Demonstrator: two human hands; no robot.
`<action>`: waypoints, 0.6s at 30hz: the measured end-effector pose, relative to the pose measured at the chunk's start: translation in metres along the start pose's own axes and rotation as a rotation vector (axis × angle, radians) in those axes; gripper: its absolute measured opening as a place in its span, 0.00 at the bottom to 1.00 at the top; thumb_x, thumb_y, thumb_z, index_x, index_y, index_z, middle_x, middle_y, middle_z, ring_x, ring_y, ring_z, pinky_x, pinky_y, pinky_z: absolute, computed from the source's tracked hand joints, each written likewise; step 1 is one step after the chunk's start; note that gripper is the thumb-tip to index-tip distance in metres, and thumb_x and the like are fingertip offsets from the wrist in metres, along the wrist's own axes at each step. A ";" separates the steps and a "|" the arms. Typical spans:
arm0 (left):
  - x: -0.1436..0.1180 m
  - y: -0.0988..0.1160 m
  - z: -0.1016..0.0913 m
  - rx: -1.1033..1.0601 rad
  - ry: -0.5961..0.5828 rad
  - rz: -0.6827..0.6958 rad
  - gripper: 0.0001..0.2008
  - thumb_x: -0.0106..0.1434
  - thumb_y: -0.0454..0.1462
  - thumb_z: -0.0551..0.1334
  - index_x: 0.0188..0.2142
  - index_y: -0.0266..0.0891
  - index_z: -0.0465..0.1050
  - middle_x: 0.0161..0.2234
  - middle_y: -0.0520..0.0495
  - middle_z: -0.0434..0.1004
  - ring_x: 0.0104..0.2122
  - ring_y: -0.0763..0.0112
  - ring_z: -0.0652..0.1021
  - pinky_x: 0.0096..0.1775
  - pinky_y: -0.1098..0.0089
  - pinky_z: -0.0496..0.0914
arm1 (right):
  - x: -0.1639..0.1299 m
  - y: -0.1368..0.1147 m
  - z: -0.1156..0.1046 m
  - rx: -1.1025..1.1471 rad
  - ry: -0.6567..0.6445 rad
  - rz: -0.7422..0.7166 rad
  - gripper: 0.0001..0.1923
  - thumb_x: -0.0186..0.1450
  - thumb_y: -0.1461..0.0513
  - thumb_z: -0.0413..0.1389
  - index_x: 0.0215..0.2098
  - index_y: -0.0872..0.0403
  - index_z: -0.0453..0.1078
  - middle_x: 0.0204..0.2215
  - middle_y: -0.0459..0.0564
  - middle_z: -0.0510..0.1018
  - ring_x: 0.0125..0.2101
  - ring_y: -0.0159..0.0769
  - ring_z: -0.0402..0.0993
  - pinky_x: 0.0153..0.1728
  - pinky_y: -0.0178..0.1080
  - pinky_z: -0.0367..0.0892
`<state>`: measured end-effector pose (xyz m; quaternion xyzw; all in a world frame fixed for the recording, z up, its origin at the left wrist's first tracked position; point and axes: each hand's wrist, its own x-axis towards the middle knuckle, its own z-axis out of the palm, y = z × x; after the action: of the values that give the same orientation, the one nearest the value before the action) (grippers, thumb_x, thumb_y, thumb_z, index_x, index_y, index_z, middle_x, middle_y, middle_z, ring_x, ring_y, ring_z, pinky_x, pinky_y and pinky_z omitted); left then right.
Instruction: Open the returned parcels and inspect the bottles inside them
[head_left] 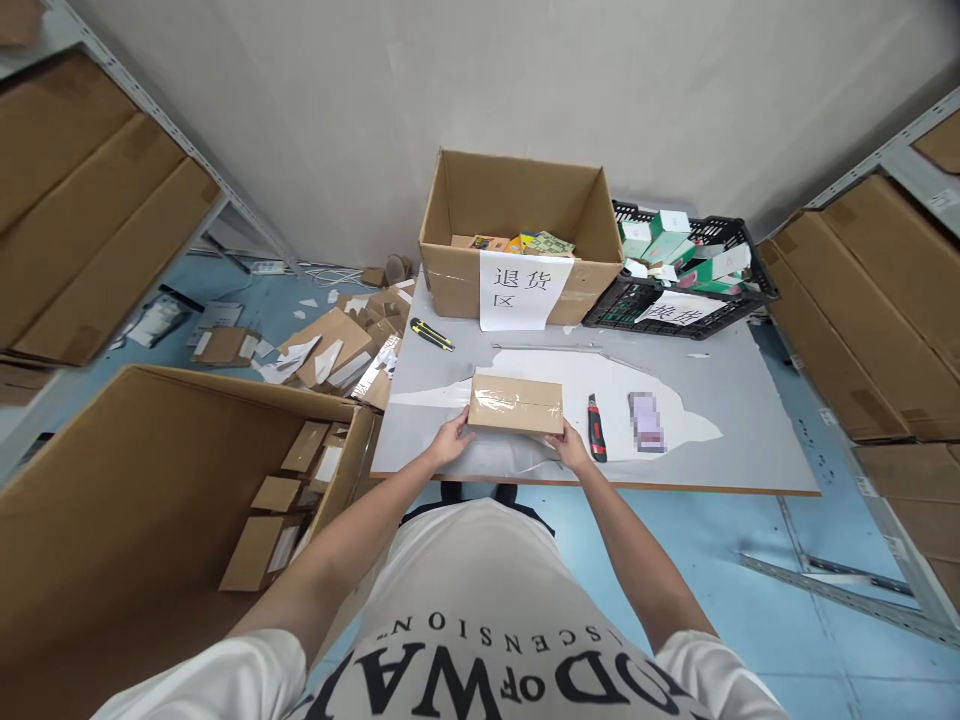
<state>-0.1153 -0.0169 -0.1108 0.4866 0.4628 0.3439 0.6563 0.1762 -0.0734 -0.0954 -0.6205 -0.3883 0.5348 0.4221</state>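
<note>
A small taped cardboard box (516, 405) lies level between my hands, over the front part of the table. My left hand (453, 440) grips its near left corner, thumb along the side. At the near right corner my right hand (568, 446) holds it too, with some fingers hidden beneath. Glossy clear tape runs along the top of the box. Just right of my right hand lies a red and black utility knife (596, 430). Beyond it is a small purple-white item (646, 422), blurred by pixelation. A yellow and black utility knife (432, 335) rests farther back on the left.
An open carton (457, 290) with a paper sign stands at the table's back, beside a black crate (694, 318) of green-white boxes. A large carton (150, 400) with small boxes is at left. Cardboard scraps (337, 345) litter the floor. Loaded shelves flank both sides.
</note>
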 end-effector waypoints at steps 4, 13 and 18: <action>0.006 -0.002 0.002 0.140 0.033 0.032 0.36 0.51 0.45 0.65 0.58 0.35 0.65 0.61 0.40 0.62 0.61 0.53 0.63 0.62 0.55 0.53 | 0.003 0.000 -0.001 -0.110 0.015 -0.014 0.32 0.51 0.58 0.61 0.54 0.55 0.65 0.50 0.55 0.75 0.49 0.46 0.72 0.54 0.50 0.63; -0.002 0.031 0.007 0.341 0.035 0.113 0.25 0.60 0.47 0.59 0.54 0.38 0.70 0.52 0.45 0.74 0.51 0.55 0.74 0.55 0.59 0.66 | -0.002 -0.018 -0.028 -0.086 -0.027 -0.136 0.26 0.54 0.52 0.61 0.49 0.54 0.70 0.47 0.54 0.78 0.49 0.46 0.73 0.54 0.49 0.65; 0.005 0.049 0.018 0.331 0.067 0.089 0.22 0.60 0.48 0.60 0.49 0.38 0.75 0.47 0.46 0.78 0.47 0.56 0.77 0.51 0.59 0.69 | 0.004 -0.035 -0.043 -0.224 -0.002 -0.117 0.25 0.57 0.47 0.58 0.47 0.53 0.73 0.44 0.52 0.79 0.48 0.48 0.74 0.50 0.48 0.68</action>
<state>-0.0972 -0.0039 -0.0634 0.5963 0.5129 0.3078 0.5354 0.2185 -0.0627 -0.0601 -0.6395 -0.4817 0.4631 0.3801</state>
